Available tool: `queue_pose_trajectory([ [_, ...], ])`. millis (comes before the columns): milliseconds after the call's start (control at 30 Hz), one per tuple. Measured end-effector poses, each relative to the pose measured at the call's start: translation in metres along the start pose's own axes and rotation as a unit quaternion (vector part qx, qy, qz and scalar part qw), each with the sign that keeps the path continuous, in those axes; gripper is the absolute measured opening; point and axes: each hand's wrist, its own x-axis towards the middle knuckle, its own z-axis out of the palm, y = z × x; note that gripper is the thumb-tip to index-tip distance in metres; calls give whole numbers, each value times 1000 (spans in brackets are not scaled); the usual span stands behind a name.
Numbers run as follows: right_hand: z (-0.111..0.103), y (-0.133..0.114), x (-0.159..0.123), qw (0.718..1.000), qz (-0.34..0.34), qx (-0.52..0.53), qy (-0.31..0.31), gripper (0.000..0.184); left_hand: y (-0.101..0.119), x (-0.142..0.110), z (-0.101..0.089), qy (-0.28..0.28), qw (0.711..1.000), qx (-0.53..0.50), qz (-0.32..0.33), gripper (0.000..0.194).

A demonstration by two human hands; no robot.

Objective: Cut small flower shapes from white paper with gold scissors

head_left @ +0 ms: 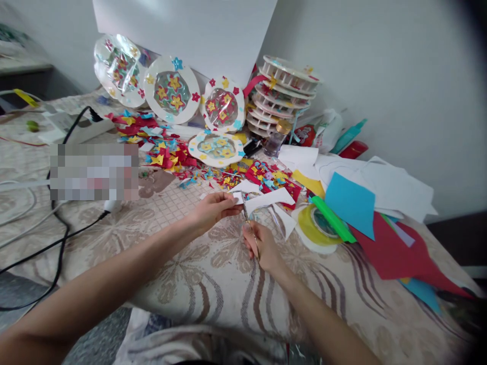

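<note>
Between thumb and fingers, my left hand [218, 209] pinches a small white paper piece [238, 197]. Closed around the handles of a pair of scissors [246, 218] is my right hand [262, 246]. The scissor blades point away from me and lie at the right edge of the held paper; I cannot tell whether they touch it. Just beyond the hands lie curved white paper offcuts [270, 198]. Behind them is a heap of red, yellow and blue paper scraps [272, 177].
Round white decorated frames [171, 114] with star shapes stand at the back, beside a stack of white rings [283, 83]. A yellow tape roll [306, 225], green cutter [333, 219] and coloured sheets [350, 200] lie right. Black cables [63, 238] run along the left.
</note>
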Motion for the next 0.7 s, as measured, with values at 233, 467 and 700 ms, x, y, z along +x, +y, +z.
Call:
queue_pose_trajectory([
  [233,2,4,-1,998,0,-43,37,48,3,-2,2,5,1000,-2,-7,11],
  [467,5,6,0,999,2,3,33,48,2,0,-1,-10,1000,-7,-3,12],
  [700,-11,-5,4,994,15,99,31,51,11,6,-11,-26,997,64,-21,12],
])
